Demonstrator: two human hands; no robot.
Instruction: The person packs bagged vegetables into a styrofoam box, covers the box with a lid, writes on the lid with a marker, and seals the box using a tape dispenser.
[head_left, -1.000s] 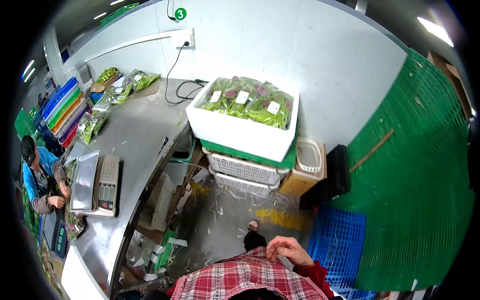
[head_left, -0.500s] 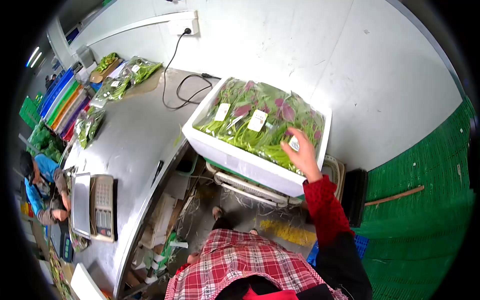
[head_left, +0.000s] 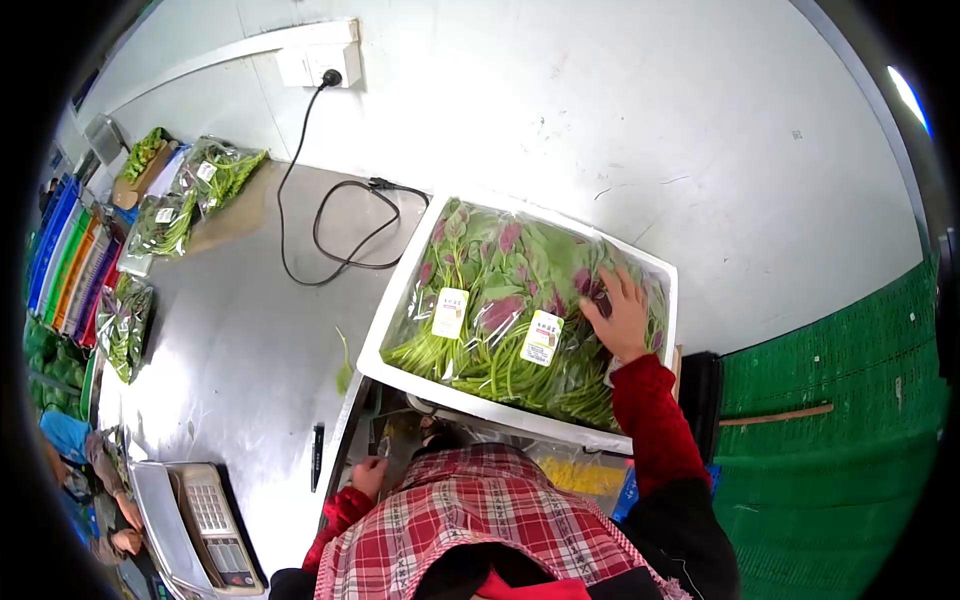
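A white foam box (head_left: 470, 392) holds several clear bags of leafy greens (head_left: 490, 270) with green and purple leaves and long green stems. Two bags show printed white labels, a label (head_left: 450, 312) on the left and another label (head_left: 541, 337) nearer the middle. My right hand (head_left: 622, 318) lies on the bags at the box's right side, open, its fingers stretched over the plastic. Beside my apron and the metal table's edge, my left hand (head_left: 369, 477) hangs low with its fingers curled in; I see nothing in it.
On the metal table (head_left: 230, 330) lie a black cable (head_left: 330, 255), a black marker (head_left: 318, 457) and a weighing scale (head_left: 200, 520). Bagged greens (head_left: 125, 325) and stacked coloured crates (head_left: 70, 265) stand left. Another person's hands (head_left: 128, 530) are beyond the scale. Green mesh (head_left: 830, 440) hangs right.
The view has shifted closer over the box. My right hand has moved from the box's front corner farther onto the bags and flattened. My left hand has risen into clearer view by the table edge.
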